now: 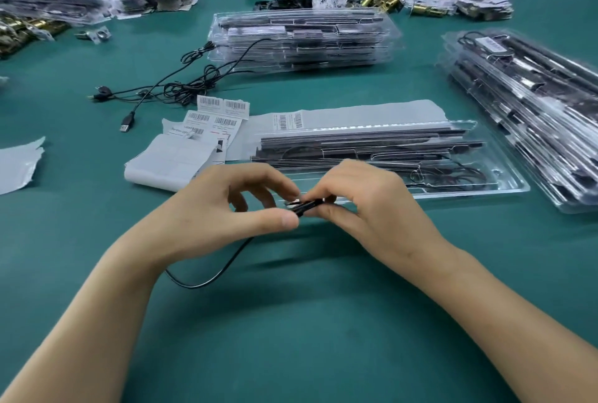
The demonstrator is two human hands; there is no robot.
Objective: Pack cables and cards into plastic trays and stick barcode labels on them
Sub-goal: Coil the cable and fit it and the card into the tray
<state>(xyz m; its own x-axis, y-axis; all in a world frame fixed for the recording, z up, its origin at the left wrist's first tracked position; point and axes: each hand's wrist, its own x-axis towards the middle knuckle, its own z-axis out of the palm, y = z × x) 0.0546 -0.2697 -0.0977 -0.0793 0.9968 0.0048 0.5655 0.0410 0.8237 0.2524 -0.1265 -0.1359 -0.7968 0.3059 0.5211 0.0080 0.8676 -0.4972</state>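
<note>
Far left on the green surface (pixel 97 208): one torn scrap of white paper (pixel 17 163). Next, a tangle of loose black cables (pixel 168 88); the number cannot be told, though one USB plug lies clear of the knot. Just beside them, barcode labels (pixel 210 118): at least four in a block, with two more on the long backing strip that runs behind the tray.

Your left hand (pixel 226 205) pinches the plug end of one black cable (pixel 304 205) between thumb and forefinger, the other fingers curled. Your right hand (pixel 362 205) grips the same plug from the opposite side, fingers closed round it. The cable is thin and black with a metal tip. Its lead drops under your left wrist and loops on the surface. It is held just in front of the near rim of one clear plastic tray (pixel 504 189), which already carries long dark cards and a coiled cable.

Behind it sits one stack of packed trays (pixel 301 40). A second stack (pixel 524 105) lies at far right, its top tray bearing a barcode label.
</note>
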